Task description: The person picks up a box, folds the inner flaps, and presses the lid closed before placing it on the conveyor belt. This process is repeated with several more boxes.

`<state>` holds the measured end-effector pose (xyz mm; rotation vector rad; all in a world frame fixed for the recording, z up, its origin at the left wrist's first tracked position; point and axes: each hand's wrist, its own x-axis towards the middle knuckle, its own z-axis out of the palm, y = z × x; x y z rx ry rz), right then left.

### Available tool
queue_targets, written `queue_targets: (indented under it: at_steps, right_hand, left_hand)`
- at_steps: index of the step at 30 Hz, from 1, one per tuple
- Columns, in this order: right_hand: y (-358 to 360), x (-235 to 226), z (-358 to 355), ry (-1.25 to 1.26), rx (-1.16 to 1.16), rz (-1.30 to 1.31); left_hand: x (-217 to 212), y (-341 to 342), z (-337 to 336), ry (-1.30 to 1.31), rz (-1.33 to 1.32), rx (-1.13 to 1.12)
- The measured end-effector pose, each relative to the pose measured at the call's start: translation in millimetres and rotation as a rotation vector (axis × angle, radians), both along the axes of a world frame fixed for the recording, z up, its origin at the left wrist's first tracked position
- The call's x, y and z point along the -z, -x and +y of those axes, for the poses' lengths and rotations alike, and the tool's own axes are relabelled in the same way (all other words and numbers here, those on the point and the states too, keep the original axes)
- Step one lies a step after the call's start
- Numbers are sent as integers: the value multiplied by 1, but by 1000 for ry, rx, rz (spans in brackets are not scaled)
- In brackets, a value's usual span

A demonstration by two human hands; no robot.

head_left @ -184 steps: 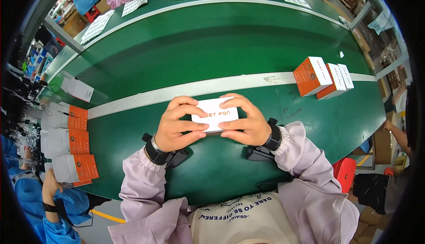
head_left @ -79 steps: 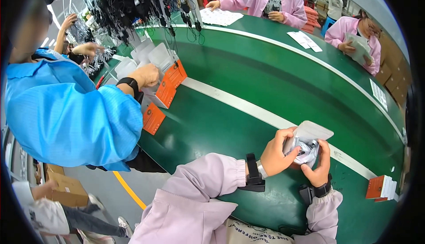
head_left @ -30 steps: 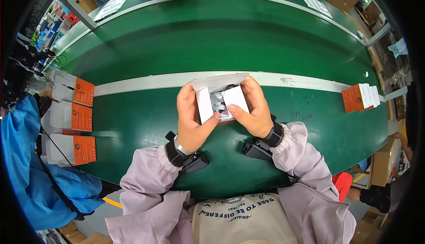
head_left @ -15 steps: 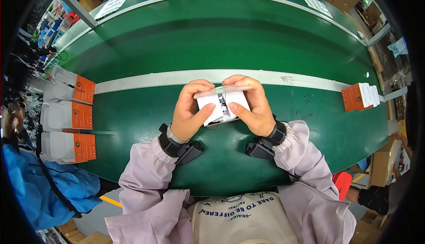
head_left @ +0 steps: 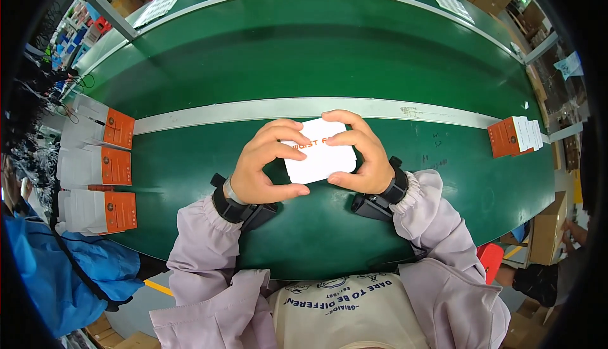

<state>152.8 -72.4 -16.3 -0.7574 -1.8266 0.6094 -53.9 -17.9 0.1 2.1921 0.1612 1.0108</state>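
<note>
A small white carton with orange print on its face is between my two hands, above the green table. My left hand has its fingers laid over the carton's left side, its thumb by the lower left corner. On the other side my right hand grips the carton, index and middle fingers across the top and face, thumb at the lower edge. The carton's flaps look closed on this side; its contents are hidden. Each wrist wears a black strapped device.
Three groups of orange-and-white boxes stand at the table's left edge. More orange-and-white boxes are at the right. A white strip crosses the green table. Someone in blue is at the left; a red object is at the lower right.
The carton's gap, where a dark and shiny item showed, is out of sight; a printed white face shows instead. My fingers have shifted over that face, and my left thumb has moved down.
</note>
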Motion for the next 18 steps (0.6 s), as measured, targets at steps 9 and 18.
queue_targets:
  at_steps: [9,18]
  right_hand:
    - [7,-7,-7,-67,88,-90]
    - [29,-12,-17,-151,334,-137]
  left_hand:
    - [2,1,-5,-24,-12,-38]
    - [-1,3,-6,-111,85,-117]
